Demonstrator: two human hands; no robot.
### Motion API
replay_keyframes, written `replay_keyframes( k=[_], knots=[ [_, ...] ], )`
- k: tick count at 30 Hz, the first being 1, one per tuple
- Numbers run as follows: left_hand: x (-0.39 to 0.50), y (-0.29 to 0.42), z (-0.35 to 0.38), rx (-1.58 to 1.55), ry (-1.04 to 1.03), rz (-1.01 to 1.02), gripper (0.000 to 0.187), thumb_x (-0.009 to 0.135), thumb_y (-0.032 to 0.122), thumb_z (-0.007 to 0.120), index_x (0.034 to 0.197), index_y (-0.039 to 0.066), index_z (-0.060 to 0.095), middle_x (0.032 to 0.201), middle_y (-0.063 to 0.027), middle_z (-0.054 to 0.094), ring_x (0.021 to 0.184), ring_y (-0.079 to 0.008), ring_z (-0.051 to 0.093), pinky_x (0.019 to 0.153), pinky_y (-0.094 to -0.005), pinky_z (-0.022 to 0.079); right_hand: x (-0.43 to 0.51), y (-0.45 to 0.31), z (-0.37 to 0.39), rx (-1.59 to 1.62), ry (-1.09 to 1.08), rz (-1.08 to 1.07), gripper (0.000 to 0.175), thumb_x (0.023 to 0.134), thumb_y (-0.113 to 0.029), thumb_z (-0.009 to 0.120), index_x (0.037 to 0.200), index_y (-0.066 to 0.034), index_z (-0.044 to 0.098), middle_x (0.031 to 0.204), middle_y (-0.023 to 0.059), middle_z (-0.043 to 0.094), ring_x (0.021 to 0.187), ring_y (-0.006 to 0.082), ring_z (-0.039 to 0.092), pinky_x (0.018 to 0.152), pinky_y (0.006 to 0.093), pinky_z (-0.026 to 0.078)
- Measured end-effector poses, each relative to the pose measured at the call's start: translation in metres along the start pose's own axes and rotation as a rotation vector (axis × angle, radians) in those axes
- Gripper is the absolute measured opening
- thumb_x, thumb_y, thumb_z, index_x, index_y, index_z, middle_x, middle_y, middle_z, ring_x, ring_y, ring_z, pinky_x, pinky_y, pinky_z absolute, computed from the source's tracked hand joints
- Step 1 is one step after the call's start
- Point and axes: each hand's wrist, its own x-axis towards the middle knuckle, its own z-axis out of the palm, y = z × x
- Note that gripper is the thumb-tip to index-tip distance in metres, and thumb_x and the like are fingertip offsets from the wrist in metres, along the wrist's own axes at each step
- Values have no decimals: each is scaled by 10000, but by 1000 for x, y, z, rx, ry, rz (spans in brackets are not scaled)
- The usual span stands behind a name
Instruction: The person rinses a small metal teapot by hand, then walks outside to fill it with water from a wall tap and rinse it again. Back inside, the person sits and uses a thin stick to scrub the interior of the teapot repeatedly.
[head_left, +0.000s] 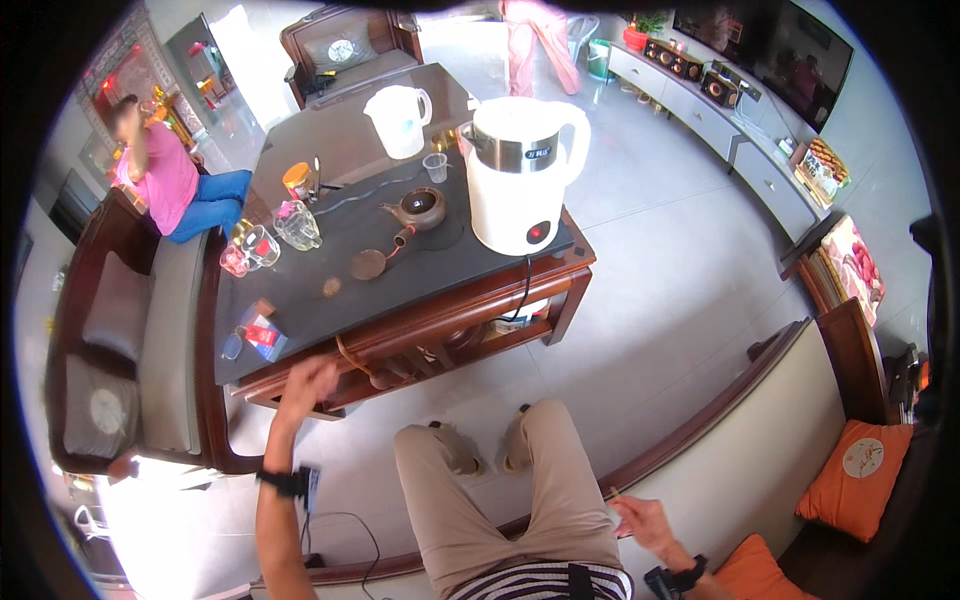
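My left hand (309, 384) is raised by the near left edge of the black tea tray (315, 322); whether its fingers hold anything is unclear. Low beside my right thigh, my right hand (643, 523) pinches a small thin item (615, 495), too small to name. On the tray stand a white electric kettle (517, 202) with a red light lit, a clay side-handle teapot (421, 209), its round lid (368, 265) joined by a red cord, and a glass pitcher (298, 225). Nearer my left hand lie a red and blue packet (264, 337) and glasses (233, 346).
A wooden table (450, 322) carries the tray, with a white plastic jug (400, 124) behind it. A person in pink (169, 165) sits on the left sofa; another person's pink trousers (536, 45) show at the back. Orange cushions (855, 480) lie on the bench at right.
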Motion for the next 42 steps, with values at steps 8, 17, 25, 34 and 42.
replay_keyframes(
  k=[8,17,25,34,42],
  knots=[
    [224,64,55,317,414,142,401,828,348,670,945,-35,671,777,-115,668,697,-173,642,632,-305,497,40,-5,61,153,-346,213,277,980,-245,516,1034,-14,658,606,26,594,527,92,595,479,225,456],
    [305,70,83,298,163,-274,302,781,263,756,737,4,606,596,-37,555,483,-109,509,414,-254,369,58,-8,51,260,-415,306,280,988,-229,506,1083,-13,657,563,8,542,543,85,605,471,204,432],
    [296,65,82,169,86,-322,281,871,250,659,750,25,540,598,-82,574,344,-113,378,310,-279,241,59,-13,47,271,-430,316,287,987,-233,507,1110,-14,647,574,9,538,545,90,613,457,197,431],
    [253,86,55,9,197,-279,288,892,321,633,804,60,548,624,-17,553,431,-103,527,353,-215,393,56,-8,54,271,-400,350,272,984,-238,512,1115,-47,655,585,-5,552,555,79,617,452,195,432],
    [182,132,35,110,217,-46,277,905,280,639,767,60,541,596,35,465,465,-52,376,407,-209,293,49,-6,59,227,-337,246,287,964,-274,552,1045,-34,686,585,-3,565,555,78,612,461,200,441]
  ],
)
